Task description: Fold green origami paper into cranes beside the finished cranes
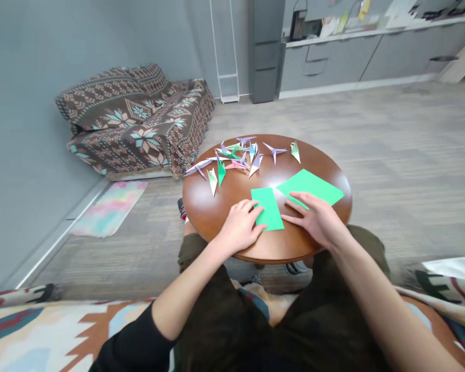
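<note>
On the brown wooden bench (229, 207), multicoloured paper cranes (221, 173) cluster far left; the loosely splayed left grip (239, 226) touches a green paper rectangle (270, 209), its long axis pointing away, slightly left; the spread right grip (321, 219) overlaps a green sheet (307, 183), contact unclear.

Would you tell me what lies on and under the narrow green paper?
The left hand rests partly on the paper, hiding some of its left edge. The table shows around the paper; anything beneath is covered.

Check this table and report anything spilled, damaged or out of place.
Nothing on the table looks spilled or damaged. The paper birds lie jumbled, mostly at its far left, and the larger green sheet lies askew by the right hand; neither seems a problem.
</note>
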Motion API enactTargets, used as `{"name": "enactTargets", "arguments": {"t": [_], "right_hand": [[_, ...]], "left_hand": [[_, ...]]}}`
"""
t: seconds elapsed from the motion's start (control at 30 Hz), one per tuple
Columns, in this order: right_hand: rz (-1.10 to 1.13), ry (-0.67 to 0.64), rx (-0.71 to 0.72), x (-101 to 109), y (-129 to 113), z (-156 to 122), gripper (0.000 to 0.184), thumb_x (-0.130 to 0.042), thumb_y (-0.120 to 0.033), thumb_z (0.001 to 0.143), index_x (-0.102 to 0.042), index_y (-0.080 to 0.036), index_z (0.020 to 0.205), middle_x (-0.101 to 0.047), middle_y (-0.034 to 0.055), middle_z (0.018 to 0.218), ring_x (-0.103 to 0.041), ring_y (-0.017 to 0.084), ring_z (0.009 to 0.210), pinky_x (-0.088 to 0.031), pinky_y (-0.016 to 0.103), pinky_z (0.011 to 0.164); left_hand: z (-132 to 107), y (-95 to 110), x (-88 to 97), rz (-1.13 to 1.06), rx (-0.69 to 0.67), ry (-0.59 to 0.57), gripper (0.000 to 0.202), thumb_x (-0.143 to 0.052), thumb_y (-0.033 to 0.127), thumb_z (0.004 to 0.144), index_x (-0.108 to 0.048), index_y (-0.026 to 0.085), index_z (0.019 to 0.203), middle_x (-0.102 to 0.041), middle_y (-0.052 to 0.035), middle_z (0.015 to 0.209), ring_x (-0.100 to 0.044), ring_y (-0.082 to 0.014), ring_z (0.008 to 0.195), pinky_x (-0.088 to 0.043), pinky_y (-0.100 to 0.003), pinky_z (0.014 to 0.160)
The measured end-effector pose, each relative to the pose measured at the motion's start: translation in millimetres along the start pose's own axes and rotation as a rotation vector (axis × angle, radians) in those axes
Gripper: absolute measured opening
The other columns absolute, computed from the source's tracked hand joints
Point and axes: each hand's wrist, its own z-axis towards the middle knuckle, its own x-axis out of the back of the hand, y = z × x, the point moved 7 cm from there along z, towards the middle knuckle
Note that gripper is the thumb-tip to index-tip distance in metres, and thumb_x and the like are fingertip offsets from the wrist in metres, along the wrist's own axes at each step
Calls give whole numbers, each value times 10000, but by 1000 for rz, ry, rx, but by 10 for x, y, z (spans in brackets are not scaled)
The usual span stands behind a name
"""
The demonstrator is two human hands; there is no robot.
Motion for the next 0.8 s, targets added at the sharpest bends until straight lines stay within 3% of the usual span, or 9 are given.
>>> {"name": "enactTargets", "arguments": {"t": [0.17, 0.27, 0.37, 0.5, 0.53, 0.57, 0.67, 0.73, 0.8], "right_hand": [[-59, -41, -12, -125, 66, 68, 260, -666, -479, 902, -627, -240, 995, -709, 124, 1288, -683, 324, 1238, -658, 526, 896], [-160, -67, -2, -207, 81, 113, 296, -753, -438, 836, -651, -223, 1013, -745, 104, 1153, -756, 274, 998, -687, 431, 722], [-262, -58, 41, -271, 100, 182, 362, -862, -344, 702, -672, -198, 972, -748, 79, 973, -723, 220, 762, -610, 302, 498], [-255, -42, 112, -343, 118, 228, 383, -862, -324, 673, -627, -200, 949, -715, 25, 825, -694, 188, 688, -569, 275, 517], [-233, -47, 122, -358, 120, 220, 412, -857, -343, 682, -612, -209, 985, -720, 13, 831, -702, 183, 696, -582, 286, 560], [-211, -59, 128, -372, 121, 207, 446, -855, -365, 688, -599, -219, 1022, -727, 5, 841, -709, 179, 703, -592, 297, 599], [-183, -119, 118, -410, 131, 152, 476, -871, -410, 682, -621, -218, 1038, -747, 4, 844, -712, 175, 698, -588, 304, 638], [-192, -158, 110, -428, 139, 122, 393, -865, -442, 704, -657, -202, 936, -743, 9, 798, -694, 168, 669, -562, 287, 616], [-206, -174, 118, -432, 140, 103, 337, -828, -484, 762, -659, -199, 826, -720, 0, 737, -664, 157, 643, -531, 273, 601]], "left_hand": [[-71, -8, -47, -42, -8, 42, 426, -634, 323, 968, -631, 177, 1368, -589, -149, 1508, -517, -299, 1419, -396, -473, 1222], [-92, -8, -49, -54, -13, 42, 416, -626, 309, 966, -637, 169, 1358, -591, -154, 1510, -517, -307, 1429, -367, -491, 1252], [-104, -36, -47, -148, 1, 50, 430, -626, 319, 964, -620, 197, 1376, -563, -146, 1547, -503, -298, 1458, -345, -507, 1271], [-100, -319, 31, -568, 268, 314, 755, -640, 397, 955, -319, 207, 1611, -354, -182, 1694, -391, -293, 1555, -376, -503, 1253], [-105, -406, 12, -736, 358, 386, 817, -635, 434, 957, -243, 214, 1640, -358, -194, 1689, -422, -297, 1538, -425, -492, 1216], [-84, -443, -60, -931, 409, 378, 836, -639, 480, 954, -238, 226, 1642, -434, -199, 1645, -518, -301, 1468, -495, -474, 1150], [17, -357, -253, -1357, 396, 256, 720, -690, 615, 886, -582, 160, 1433, -739, -176, 1290, -743, -311, 1107, -612, -435, 928], [40, -299, -290, -1420, 372, 258, 618, -749, 633, 829, -741, 126, 1182, -802, -134, 1073, -760, -279, 934, -614, -400, 853], [36, -259, -303, -1422, 364, 268, 546, -787, 616, 799, -784, 125, 1038, -810, -102, 964, -748, -253, 858, -604, -379, 832]]}}
